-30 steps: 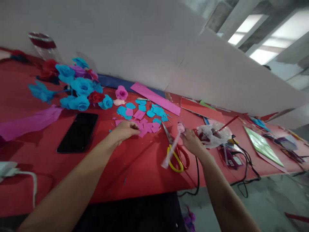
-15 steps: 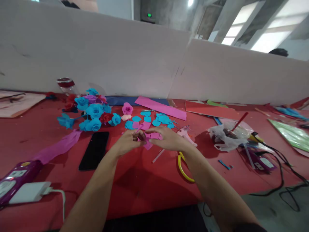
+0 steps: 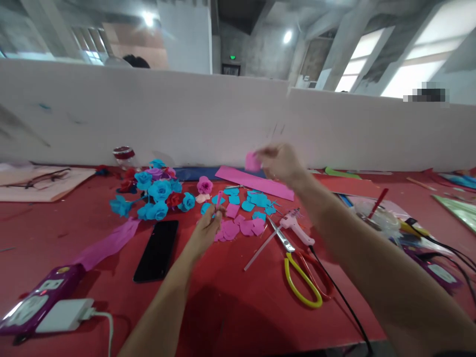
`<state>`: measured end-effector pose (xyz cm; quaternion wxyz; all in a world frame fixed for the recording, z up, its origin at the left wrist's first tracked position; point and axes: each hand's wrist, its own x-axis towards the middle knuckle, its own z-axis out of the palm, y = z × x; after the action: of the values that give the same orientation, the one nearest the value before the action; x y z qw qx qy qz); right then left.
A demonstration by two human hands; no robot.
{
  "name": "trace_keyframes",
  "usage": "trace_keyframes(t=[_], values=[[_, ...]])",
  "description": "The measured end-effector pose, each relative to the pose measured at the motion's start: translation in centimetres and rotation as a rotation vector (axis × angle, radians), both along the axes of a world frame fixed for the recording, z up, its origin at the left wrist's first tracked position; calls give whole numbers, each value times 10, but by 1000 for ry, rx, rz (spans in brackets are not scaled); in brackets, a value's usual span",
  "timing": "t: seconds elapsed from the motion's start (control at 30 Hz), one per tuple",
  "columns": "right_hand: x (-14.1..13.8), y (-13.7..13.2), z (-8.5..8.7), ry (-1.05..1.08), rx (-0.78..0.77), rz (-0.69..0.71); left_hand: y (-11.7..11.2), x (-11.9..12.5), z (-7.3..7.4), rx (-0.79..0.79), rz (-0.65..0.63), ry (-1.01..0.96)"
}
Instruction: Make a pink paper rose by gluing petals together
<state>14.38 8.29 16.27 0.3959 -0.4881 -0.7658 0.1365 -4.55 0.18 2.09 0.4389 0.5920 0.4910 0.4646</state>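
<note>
Pinched upright in my left hand [image 3: 208, 227] is a small rolled pink paper piece [image 3: 219, 197]. My right hand [image 3: 279, 159], slightly blurred, is raised in front of the white partition and grips a pink paper petal [image 3: 252, 162] by its edge. On the red table between and below the hands lie several loose pink petals [image 3: 230, 229], with blue petals [image 3: 259, 200] just behind them. A finished pink paper flower [image 3: 205, 185] stands beyond my left hand. Behind the petals a long pink paper strip [image 3: 256, 183] lies flat.
A bunch of paper flowers [image 3: 159, 190] and a black phone [image 3: 156, 252] are on the left, near a purple power strip [image 3: 46, 292]. Right of the petals lie a pink glue gun [image 3: 296, 229] with a black cord and scissors [image 3: 303, 280] with yellow and red handles.
My hands have parted. The right one has risen up and away with a pink petal, while the left stays low with the rolled piece. The scissors and glue gun are now uncovered; the view has tilted up.
</note>
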Motion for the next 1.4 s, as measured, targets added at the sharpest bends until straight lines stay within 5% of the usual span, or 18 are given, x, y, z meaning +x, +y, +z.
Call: trace_keyframes(t=[0.1, 0.17, 0.37, 0.43, 0.5, 0.67, 0.9, 1.4], values=[[13, 0, 37, 314, 265, -90, 1, 2, -4, 19, 45, -140], [14, -13, 27, 495, 348, -111, 2, 3, -6, 13, 38, -212], [-11, -55, -111, 1173, -399, -92, 2, 8, -12, -26, 42, -439], [-16, -58, -141, 1335, -543, -109, 2, 11, -13, -78, 37, -540], [-19, -58, -152, 1401, -607, -105, 1, 14, -13, -143, 25, -642], [-20, -63, -145, 1391, -635, -115, -2, 23, -17, -307, -4, -832], [-19, -69, -144, 1345, -613, -107, -5, 31, -23, -422, 18, -848], [-18, -71, -143, 1278, -597, -71, -4, 36, -29, -293, 134, -614]])
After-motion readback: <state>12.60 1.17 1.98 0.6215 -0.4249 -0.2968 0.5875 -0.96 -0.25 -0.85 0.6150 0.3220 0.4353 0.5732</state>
